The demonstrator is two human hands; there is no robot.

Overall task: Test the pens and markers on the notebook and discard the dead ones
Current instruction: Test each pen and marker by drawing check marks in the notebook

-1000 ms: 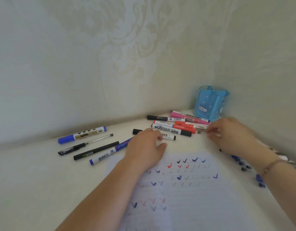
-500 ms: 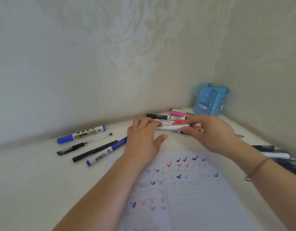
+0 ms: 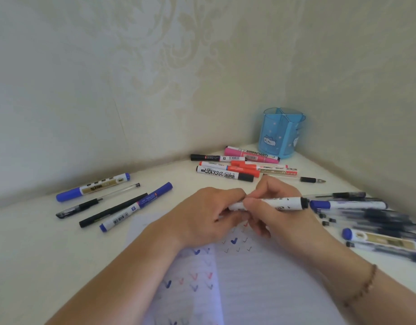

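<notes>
Watching the head feed from my desk. Both hands are over the far end of the notebook (image 3: 261, 277), holding one white marker (image 3: 272, 202) level and crosswise. The right hand (image 3: 279, 216) has its fingers curled tight around the barrel, with the black end of the marker sticking out to the right. The left hand (image 3: 209, 214) is pinched closed on the left end. The cap itself is hidden under those fingers, so I can't say if it's on or off, but my guess is this two-handed grip is for pulling the cap before a test stroke.

The page under the hands is covered in blue, red and dark ticks, so a fair bit of testing looks done. Pens sit in three bunches, probably sorted: a row far behind the hands beside the blue pen cup (image 3: 281, 134), a small fan on the left (image 3: 113, 202), and a blurry pile on the right (image 3: 371, 219). Which bunch is the rejects, I can't tell.
</notes>
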